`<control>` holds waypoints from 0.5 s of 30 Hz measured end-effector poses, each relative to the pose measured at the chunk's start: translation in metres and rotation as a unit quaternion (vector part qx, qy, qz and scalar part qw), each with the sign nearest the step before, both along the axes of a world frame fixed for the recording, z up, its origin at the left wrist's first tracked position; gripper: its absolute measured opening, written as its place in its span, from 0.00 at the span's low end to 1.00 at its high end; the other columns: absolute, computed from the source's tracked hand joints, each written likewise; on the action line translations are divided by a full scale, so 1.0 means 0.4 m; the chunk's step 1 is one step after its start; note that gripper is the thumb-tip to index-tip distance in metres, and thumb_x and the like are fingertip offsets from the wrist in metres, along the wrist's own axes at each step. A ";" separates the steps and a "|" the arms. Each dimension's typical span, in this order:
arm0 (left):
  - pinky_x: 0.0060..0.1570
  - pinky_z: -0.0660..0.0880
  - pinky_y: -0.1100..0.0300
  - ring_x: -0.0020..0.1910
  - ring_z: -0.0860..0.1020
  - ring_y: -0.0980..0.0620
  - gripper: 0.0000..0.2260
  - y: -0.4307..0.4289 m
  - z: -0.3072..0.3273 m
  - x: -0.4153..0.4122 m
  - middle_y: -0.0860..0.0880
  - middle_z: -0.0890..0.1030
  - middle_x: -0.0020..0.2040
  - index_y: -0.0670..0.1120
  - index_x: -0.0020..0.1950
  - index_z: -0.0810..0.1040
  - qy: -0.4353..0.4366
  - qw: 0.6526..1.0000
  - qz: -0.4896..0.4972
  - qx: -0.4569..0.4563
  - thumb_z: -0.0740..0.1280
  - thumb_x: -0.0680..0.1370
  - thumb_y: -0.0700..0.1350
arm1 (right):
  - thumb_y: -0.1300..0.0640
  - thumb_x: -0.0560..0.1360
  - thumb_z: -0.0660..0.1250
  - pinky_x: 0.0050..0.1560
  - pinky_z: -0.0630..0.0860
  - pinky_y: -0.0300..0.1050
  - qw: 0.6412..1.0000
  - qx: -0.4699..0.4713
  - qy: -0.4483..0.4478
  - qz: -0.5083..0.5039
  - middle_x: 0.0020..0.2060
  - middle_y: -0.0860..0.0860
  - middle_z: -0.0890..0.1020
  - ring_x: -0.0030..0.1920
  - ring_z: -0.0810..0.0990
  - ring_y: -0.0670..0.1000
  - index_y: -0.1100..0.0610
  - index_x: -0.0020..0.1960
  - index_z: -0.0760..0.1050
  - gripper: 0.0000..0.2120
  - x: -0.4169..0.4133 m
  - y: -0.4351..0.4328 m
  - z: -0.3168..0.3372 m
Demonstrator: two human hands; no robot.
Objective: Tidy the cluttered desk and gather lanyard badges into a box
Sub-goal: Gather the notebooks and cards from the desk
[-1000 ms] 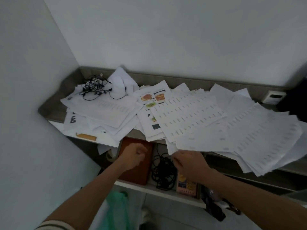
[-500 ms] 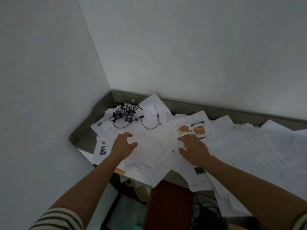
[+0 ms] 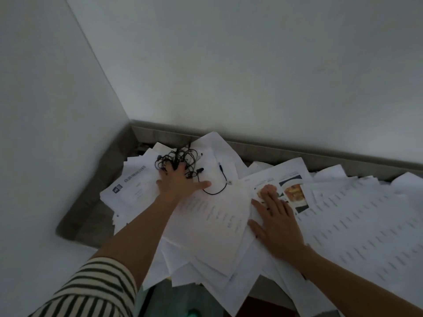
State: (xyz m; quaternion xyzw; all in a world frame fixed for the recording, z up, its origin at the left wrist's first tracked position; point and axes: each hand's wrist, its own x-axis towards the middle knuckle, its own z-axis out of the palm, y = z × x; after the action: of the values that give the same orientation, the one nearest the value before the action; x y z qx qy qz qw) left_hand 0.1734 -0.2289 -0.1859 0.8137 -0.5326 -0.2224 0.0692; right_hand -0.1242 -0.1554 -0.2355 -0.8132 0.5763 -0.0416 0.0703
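Well, closest to me was my striped sleeve point(image 3: 91, 289), low on the left, with the bare forearm running up from it over the paper heap point(image 3: 206, 236). Sheets overhung the desk's front edge there, and something dark red point(image 3: 263, 305) showed beneath them.

A little further in, my right hand point(image 3: 277, 227) lay palm down on the papers. Its fingers were straight and close together and its thumb was out to the left. The fingertips touched a sheet printed with food photos point(image 3: 293, 193).

Beyond that, on the left, my left hand point(image 3: 176, 184) reached into the tangle of thin black cords point(image 3: 180, 156) lying on top of the papers near the back corner. The thumb stuck out wide to the right, flat on the paper. The fingers ran forward, slightly spread, their tips buried among the cords, and I could not tell whether they hooked any. One loose cord curved away to the right of the thumb. I could not tell whether these cords were the lanyards.

Left of that hand lay a sheet with a dark logo point(image 3: 117, 188), then bare grey desk point(image 3: 87, 216). Behind everything the desk's back rim point(image 3: 274, 149) ran against the white wall point(image 3: 251, 65).
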 end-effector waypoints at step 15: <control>0.47 0.71 0.53 0.46 0.75 0.40 0.09 -0.010 0.063 0.002 0.41 0.72 0.52 0.40 0.50 0.74 0.029 0.961 0.056 -0.268 0.70 0.72 0.38 | 0.33 0.78 0.41 0.76 0.45 0.52 1.000 -0.009 -0.020 0.001 0.77 0.49 0.45 0.78 0.42 0.51 0.46 0.77 0.48 0.32 -0.001 -0.007 -0.003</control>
State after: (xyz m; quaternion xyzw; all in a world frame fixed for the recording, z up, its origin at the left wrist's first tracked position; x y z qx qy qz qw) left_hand 0.1742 -0.2329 -0.1608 0.7873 -0.5237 -0.0905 0.3124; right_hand -0.1246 -0.1583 -0.2367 -0.8135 0.5733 -0.0627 0.0743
